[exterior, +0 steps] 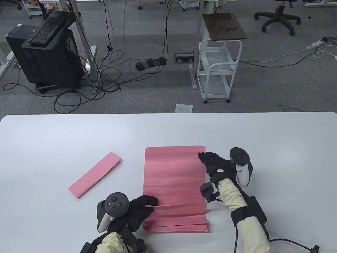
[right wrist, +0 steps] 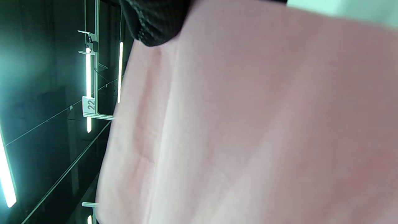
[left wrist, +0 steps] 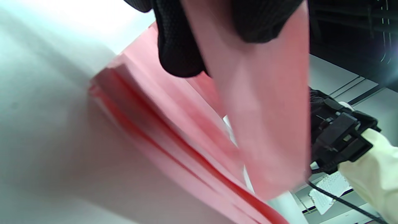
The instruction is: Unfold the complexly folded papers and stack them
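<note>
half-unfolded pink paper sheet (exterior: 173, 179) near the middle of the white table (exterior: 52, 142), its near end in accordion pleats, its upper part lifted. left hand (exterior: 137, 208) at the sheet's left edge near the pleats, grip pinched on a pleat. right hand (exterior: 217, 164) at the right edge, grip clamped on the raised part, which fills the right wrist view. still-folded pink paper strip (exterior: 94, 174) flat on the table to the left, apart from the sheet.
</note>
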`<state>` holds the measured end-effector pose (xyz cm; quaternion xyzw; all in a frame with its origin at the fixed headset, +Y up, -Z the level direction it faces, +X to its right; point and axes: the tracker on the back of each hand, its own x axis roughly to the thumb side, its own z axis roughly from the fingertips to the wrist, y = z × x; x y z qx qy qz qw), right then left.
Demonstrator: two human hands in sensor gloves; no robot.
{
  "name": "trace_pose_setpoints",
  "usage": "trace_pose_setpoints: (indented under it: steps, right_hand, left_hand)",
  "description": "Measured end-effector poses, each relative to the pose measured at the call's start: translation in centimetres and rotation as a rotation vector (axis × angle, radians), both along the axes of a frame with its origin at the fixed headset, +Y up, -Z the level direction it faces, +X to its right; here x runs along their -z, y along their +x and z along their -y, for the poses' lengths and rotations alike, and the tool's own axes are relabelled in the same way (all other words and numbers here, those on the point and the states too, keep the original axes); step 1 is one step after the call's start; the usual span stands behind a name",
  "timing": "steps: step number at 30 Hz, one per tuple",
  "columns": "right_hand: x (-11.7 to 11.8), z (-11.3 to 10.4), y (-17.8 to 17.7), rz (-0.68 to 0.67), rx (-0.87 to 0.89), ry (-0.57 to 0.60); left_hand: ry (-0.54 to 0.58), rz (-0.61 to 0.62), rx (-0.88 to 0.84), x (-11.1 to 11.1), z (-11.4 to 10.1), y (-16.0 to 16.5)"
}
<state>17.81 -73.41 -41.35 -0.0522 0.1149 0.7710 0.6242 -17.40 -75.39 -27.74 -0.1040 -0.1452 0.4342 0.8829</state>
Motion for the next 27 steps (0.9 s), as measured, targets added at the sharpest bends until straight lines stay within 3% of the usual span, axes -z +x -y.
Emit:
trace_pose_setpoints:
  steps: [3, 6, 16, 23, 27]
  right_hand:
    - [0.2, 0.4, 0.0, 0.012, -0.022, -0.015]
    - [0.4, 0.9, -0.3, 0.026, -0.054, -0.022]
    - [0.2, 2.6, -1.4, 0.026, -0.126, -0.024]
    - [0.0, 2.9, -1.4, 0.029, -0.171, -0.005]
    - [0.0, 3.0, -1.3, 0.041, -0.192, 0.007]
  left_hand:
    - [0.048, -0.001, 0.120, -0.2, -0.1, 0.3]
    - [0.130, 0.076, 0.238, 0.0, -0.5, 0.5]
    - [-0.120, 0.280, 0.306, 0.6, 1.6, 0.3]
    - [-0.185, 0.238, 0.302, 0.2, 1.9, 1.3]
    - [-0.157, 0.285, 0.440, -0.3, 1.8, 2.7]
